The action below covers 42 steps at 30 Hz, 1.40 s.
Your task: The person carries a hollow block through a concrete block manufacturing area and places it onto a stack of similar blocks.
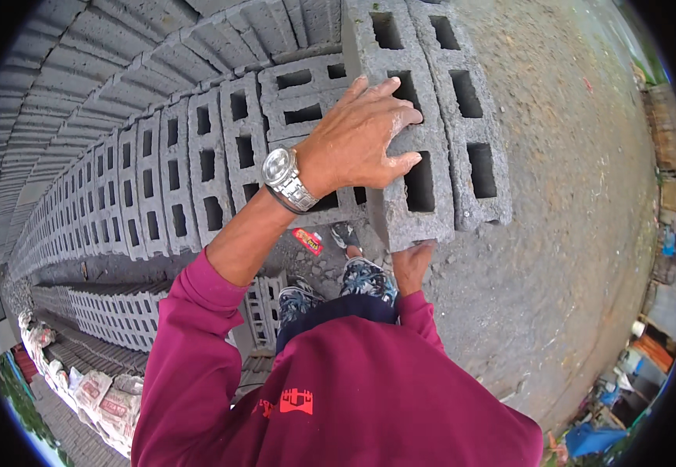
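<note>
A grey hollow concrete block (425, 142) stands at the end of a row, its holes facing me. My left hand (361, 138), with a silver watch (281, 171) at its wrist, lies over this block's left part. Its fingers are spread, with thumb and fingertips at the edges of the holes. My right hand (413, 266) is beneath the block's near end and supports it; its fingertips are hidden under the concrete. Close against the right side is a second hollow block (472, 131).
A long row of hollow blocks (190, 167) curves away to the left, with stacked blocks (159, 66) behind. More blocks (116, 311) and white sacks (108, 401) lie at lower left. Bare ground (571, 194) stretches to the right, past which lies clutter with a blue item (593, 440).
</note>
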Each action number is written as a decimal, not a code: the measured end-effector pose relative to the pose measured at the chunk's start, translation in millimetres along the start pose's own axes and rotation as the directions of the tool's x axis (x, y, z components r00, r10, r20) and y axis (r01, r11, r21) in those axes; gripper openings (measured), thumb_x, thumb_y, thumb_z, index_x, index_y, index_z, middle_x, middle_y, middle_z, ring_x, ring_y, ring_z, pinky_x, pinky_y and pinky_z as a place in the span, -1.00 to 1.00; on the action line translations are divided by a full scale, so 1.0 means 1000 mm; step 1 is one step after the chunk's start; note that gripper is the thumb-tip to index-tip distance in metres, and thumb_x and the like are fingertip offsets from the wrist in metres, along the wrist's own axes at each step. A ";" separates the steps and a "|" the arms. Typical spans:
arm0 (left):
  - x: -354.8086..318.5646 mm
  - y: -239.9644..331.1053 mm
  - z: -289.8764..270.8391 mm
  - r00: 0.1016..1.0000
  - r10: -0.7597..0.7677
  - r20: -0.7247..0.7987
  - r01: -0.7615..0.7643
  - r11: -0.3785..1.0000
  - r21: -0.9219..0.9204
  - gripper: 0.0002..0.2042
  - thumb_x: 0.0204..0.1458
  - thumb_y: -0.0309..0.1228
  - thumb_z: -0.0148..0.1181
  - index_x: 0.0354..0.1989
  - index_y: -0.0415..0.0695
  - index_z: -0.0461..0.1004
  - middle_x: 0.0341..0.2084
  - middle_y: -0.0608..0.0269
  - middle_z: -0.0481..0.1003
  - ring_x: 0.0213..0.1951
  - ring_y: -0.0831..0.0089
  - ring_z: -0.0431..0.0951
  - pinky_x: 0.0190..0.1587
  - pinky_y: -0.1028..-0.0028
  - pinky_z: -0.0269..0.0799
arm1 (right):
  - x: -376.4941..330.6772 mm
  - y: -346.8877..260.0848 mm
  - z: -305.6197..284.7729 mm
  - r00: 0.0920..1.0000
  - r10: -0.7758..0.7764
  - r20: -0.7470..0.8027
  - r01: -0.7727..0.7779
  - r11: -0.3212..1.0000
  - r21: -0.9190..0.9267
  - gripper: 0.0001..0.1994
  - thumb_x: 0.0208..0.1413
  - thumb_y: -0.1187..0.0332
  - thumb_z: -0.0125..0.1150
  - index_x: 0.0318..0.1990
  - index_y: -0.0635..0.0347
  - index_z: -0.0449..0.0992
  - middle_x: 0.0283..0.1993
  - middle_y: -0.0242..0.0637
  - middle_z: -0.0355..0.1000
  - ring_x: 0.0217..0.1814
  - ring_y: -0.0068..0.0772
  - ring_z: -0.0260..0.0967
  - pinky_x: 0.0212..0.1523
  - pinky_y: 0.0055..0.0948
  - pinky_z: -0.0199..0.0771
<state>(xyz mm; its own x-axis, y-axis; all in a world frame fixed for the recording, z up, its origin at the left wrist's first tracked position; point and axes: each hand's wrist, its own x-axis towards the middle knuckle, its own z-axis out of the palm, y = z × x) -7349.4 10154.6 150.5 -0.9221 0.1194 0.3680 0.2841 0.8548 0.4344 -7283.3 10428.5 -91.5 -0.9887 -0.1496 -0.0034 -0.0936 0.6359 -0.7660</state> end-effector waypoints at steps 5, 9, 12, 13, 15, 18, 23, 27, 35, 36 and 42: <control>-0.211 -0.008 -0.064 0.738 -0.474 -0.480 0.381 0.880 -0.282 -0.75 0.06 -0.44 0.28 -0.07 -0.20 0.55 -0.09 0.03 0.59 -0.04 0.21 0.59 0.04 0.32 0.44 | -0.030 -0.042 -0.002 0.970 0.213 0.119 -0.236 0.940 0.246 -0.36 0.05 0.15 0.42 0.13 0.49 0.36 -0.24 -0.13 0.46 -0.27 -0.28 0.48 -0.20 -0.32 0.49; -0.426 0.018 -0.030 0.301 -0.815 -0.496 0.779 0.510 -0.365 -0.77 0.09 -0.43 0.25 -0.10 -0.25 0.55 -0.21 0.00 0.61 -0.17 0.21 0.64 -0.11 0.33 0.50 | -0.059 -0.003 0.000 0.822 0.121 0.557 -0.094 0.993 -0.077 -0.51 0.11 0.15 0.38 -0.02 0.47 0.50 -0.36 -0.21 0.48 -0.38 -0.46 0.48 -0.38 -0.48 0.48; -0.587 0.089 0.014 -0.080 -0.948 -0.308 0.960 0.010 -0.280 -0.72 0.06 -0.28 0.22 -0.15 -0.20 0.58 -0.29 -0.10 0.60 -0.19 0.01 0.62 -0.13 0.19 0.51 | -0.107 -0.045 0.055 0.576 0.073 0.814 0.163 0.966 -0.202 -0.55 0.10 0.17 0.39 -0.06 0.43 0.53 -0.36 -0.21 0.50 -0.34 -0.45 0.50 -0.34 -0.47 0.50; -0.634 0.122 0.030 -0.221 -0.953 -0.207 0.952 -0.166 -0.256 -0.70 0.04 -0.23 0.21 -0.17 -0.19 0.59 -0.30 -0.12 0.59 -0.18 -0.06 0.59 -0.13 0.12 0.50 | -0.128 -0.061 0.083 0.476 0.075 0.876 0.263 0.938 -0.224 -0.56 0.10 0.17 0.39 -0.06 0.42 0.54 -0.35 -0.20 0.52 -0.32 -0.44 0.51 -0.32 -0.46 0.51; -0.704 0.180 0.076 -0.417 -0.908 -0.041 0.878 -0.391 -0.276 -0.68 0.03 -0.18 0.21 -0.17 -0.15 0.60 -0.34 -0.12 0.59 -0.22 -0.07 0.60 -0.15 0.10 0.51 | -0.164 -0.073 0.141 0.258 -0.090 0.962 0.594 0.800 -0.084 -0.59 0.08 0.17 0.37 -0.07 0.33 0.57 -0.27 -0.06 0.58 -0.24 -0.26 0.56 -0.20 -0.31 0.53; -0.763 0.247 0.140 -0.543 -0.835 0.090 0.781 -0.542 -0.311 -0.70 0.05 -0.16 0.19 -0.19 -0.11 0.60 -0.37 -0.13 0.59 -0.25 -0.08 0.60 -0.16 0.09 0.51 | -0.246 -0.105 0.238 -0.018 -0.088 0.996 0.709 0.701 0.075 -0.65 0.05 0.17 0.33 -0.11 0.23 0.59 -0.22 0.01 0.58 -0.17 -0.02 0.56 -0.13 -0.20 0.51; -0.772 0.248 0.202 -0.680 -0.719 0.145 0.565 -0.640 -0.521 -0.70 0.09 -0.17 0.18 -0.23 -0.16 0.62 -0.37 -0.13 0.61 -0.28 -0.04 0.63 -0.17 0.16 0.52 | -0.370 -0.119 0.396 -0.385 -0.304 0.872 0.761 0.430 0.486 -0.76 0.09 0.26 0.25 -0.17 0.22 0.59 -0.18 -0.06 0.56 -0.10 0.07 0.49 -0.06 -0.12 0.46; -0.781 0.190 0.228 -0.720 -0.685 0.110 0.417 -0.554 -0.721 -0.69 0.13 -0.25 0.18 -0.13 -0.26 0.57 -0.31 -0.08 0.63 -0.23 0.07 0.66 -0.14 0.23 0.53 | -0.479 -0.115 0.501 -0.519 -0.475 0.710 0.691 0.255 0.676 -0.76 0.07 0.29 0.26 -0.14 0.18 0.58 -0.15 -0.10 0.51 -0.04 0.05 0.43 0.01 -0.06 0.38; -0.817 0.032 0.227 -0.837 -0.475 -0.273 0.476 -0.385 -0.790 -0.72 0.13 -0.31 0.21 -0.14 -0.29 0.55 -0.24 -0.07 0.61 -0.15 0.06 0.62 -0.06 0.24 0.49 | -0.562 -0.103 0.610 -0.798 -0.422 0.430 0.493 -0.046 0.869 -0.78 0.00 0.34 0.28 -0.20 0.23 0.57 -0.15 -0.11 0.44 -0.04 -0.02 0.37 0.00 -0.05 0.30; -0.823 0.016 0.226 -0.840 -0.464 -0.279 0.475 -0.384 -0.792 -0.72 0.10 -0.32 0.21 -0.13 -0.30 0.54 -0.21 -0.08 0.59 -0.10 0.02 0.58 -0.02 0.21 0.46 | -0.566 -0.105 0.615 -0.834 -0.381 0.400 0.457 -0.069 0.887 -0.79 -0.01 0.35 0.27 -0.22 0.25 0.56 -0.15 -0.10 0.44 -0.03 -0.02 0.37 0.00 -0.05 0.30; -0.818 -0.061 0.231 -0.753 -0.382 -0.536 0.658 -0.410 -0.632 -0.65 0.01 -0.33 0.26 -0.08 -0.30 0.50 -0.11 -0.09 0.53 0.07 -0.10 0.43 0.16 0.09 0.29 | -0.567 -0.115 0.640 -0.899 -0.358 0.251 0.303 -0.095 0.948 -0.74 -0.05 0.29 0.25 -0.32 0.35 0.54 -0.28 0.07 0.49 -0.25 0.08 0.47 -0.19 -0.08 0.46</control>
<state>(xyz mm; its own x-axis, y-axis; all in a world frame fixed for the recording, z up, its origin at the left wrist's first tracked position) -6673.6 10121.9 -367.1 0.7266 -0.6871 -0.0022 -0.5572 -0.5911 0.5832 -6637.5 9955.5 -413.1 0.9520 -0.2834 0.1159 -0.1798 -0.8239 -0.5375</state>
